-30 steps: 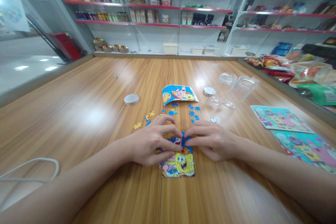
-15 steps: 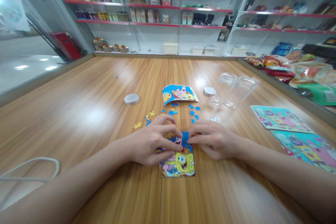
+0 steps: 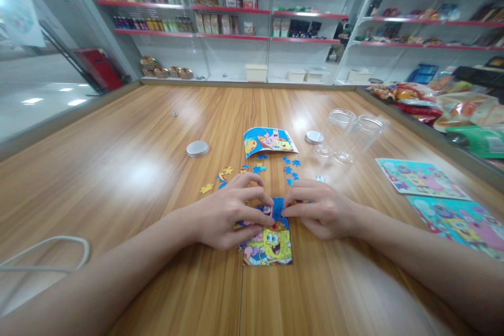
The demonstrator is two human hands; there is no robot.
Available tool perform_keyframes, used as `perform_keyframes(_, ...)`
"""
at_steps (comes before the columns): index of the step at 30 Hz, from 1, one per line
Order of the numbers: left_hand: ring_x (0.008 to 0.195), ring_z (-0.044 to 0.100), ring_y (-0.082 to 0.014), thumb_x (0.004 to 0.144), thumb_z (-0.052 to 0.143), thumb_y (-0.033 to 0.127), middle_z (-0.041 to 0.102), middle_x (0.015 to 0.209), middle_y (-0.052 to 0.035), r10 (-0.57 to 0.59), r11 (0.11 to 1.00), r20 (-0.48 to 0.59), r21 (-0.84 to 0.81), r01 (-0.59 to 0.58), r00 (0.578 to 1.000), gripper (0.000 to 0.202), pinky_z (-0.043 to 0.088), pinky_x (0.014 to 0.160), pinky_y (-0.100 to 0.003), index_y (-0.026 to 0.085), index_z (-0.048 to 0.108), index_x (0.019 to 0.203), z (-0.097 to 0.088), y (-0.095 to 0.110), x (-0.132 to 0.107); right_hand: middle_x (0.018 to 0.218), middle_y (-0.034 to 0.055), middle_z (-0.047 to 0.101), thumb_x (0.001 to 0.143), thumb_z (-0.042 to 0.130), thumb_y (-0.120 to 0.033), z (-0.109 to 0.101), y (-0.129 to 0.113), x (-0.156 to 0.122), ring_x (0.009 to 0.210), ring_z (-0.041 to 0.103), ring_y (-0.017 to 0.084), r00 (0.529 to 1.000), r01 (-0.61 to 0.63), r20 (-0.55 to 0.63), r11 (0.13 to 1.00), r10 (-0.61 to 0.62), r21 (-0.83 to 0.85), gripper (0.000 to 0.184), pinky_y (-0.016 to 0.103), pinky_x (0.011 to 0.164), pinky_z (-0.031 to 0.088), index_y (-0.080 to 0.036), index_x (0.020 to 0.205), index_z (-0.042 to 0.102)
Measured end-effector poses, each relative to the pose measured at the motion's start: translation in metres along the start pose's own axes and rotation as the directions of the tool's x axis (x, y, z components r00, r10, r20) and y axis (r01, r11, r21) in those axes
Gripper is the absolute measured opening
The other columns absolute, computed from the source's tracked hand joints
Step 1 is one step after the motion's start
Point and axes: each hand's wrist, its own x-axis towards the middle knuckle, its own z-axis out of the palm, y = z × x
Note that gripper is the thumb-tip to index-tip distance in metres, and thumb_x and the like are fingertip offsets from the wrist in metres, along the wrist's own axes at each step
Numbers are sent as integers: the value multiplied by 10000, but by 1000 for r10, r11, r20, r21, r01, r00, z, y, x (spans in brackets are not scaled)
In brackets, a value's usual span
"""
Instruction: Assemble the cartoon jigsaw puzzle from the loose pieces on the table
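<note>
A partly assembled jigsaw puzzle (image 3: 271,247) lies flat on the wooden table, showing a yellow square cartoon face, a pink figure and a blue upper right corner. My left hand (image 3: 236,210) arches over its left side, bent fingertips and thumb pressing on it and hiding that part. At the upper right edge, my right hand (image 3: 321,207) has its fingers closed together on the blue portion; whether a separate piece is between them is hidden. Loose blue pieces (image 3: 289,170) and yellow pieces (image 3: 206,188) lie beyond my hands. A curved picture card (image 3: 271,140) stands behind them.
A silver lid (image 3: 197,148) lies left, another lid (image 3: 314,137) right, beside clear plastic jars (image 3: 362,134). Two cartoon picture sheets (image 3: 423,178) lie at the right. A white cable (image 3: 84,252) loops at the left. Snack bags (image 3: 413,102) and stocked shelves stand beyond the table.
Almost nothing differs. Both hands stay at the puzzle, with only a very slight shift of the fingertips at its upper edge.
</note>
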Motion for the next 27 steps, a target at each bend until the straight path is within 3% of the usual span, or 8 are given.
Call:
perform_keyframes(5, 1184, 510, -313, 901, 628, 217, 667, 1198, -110, -5, 1000, -16, -11, 5, 1000, 339, 428, 1059, -545, 199, 659, 1238, 2, 1, 0, 929, 75, 700, 842, 474, -12, -1, -1, 1, 800, 594, 171, 1000, 3, -18, 1000, -4, -28, 300, 315, 688, 465, -161, 999, 682)
perform_keyframes(27, 1144, 520, -295, 888, 619, 196, 649, 1147, -122, -2, 1000, -4, -7, 2, 1000, 364, 424, 1073, -520, 192, 649, 1251, 0, 4, 4, 916, 76, 695, 844, 485, -12, 0, -2, 2, 807, 591, 174, 999, 6, -41, 1000, -7, -31, 273, 309, 693, 475, -163, 968, 677)
